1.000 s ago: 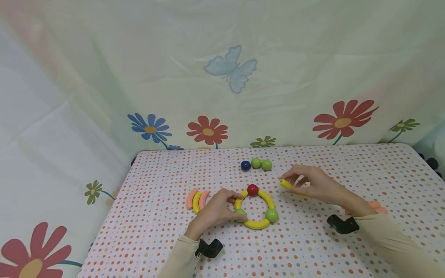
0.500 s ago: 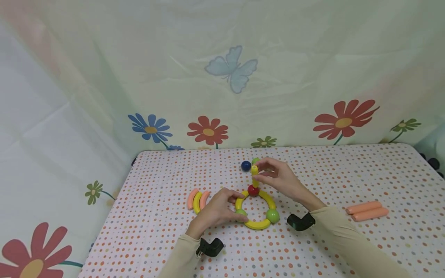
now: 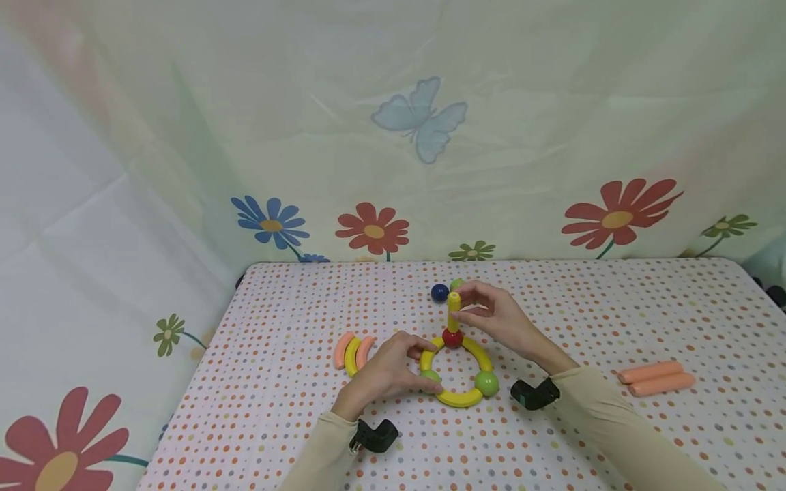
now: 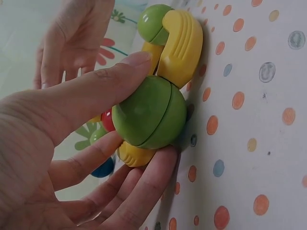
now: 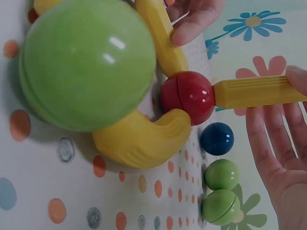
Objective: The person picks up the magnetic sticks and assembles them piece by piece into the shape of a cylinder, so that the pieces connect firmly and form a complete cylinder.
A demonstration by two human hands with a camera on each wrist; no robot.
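A ring of yellow curved sticks (image 3: pixel 460 399) joined by balls lies on the table. Green balls (image 3: pixel 487 383) form its near joints, and a red ball (image 3: pixel 452 338) tops the far side. My left hand (image 3: pixel 389 370) holds the ring's left side, its thumb and fingers around the left green ball (image 4: pixel 151 112). Over the red ball stands a yellow stick (image 3: pixel 454 312), upright, its lower end against the ball. My right hand (image 3: pixel 500 324) pinches that stick near its upper end, between thumb and fingers. In the right wrist view the stick (image 5: pixel 254 92) meets the red ball end-on.
Behind the ring sit a dark blue ball (image 3: pixel 439 293) and green balls (image 5: pixel 221 174), partly hidden by my right hand in the head view. Pink and yellow curved sticks (image 3: pixel 345 350) lie left of my left hand. Two pink sticks (image 3: pixel 651 372) lie at right.
My right hand has brought the yellow stick leftward from the ring's right side and stood it upright on the red ball. My left hand keeps its hold on the ring.
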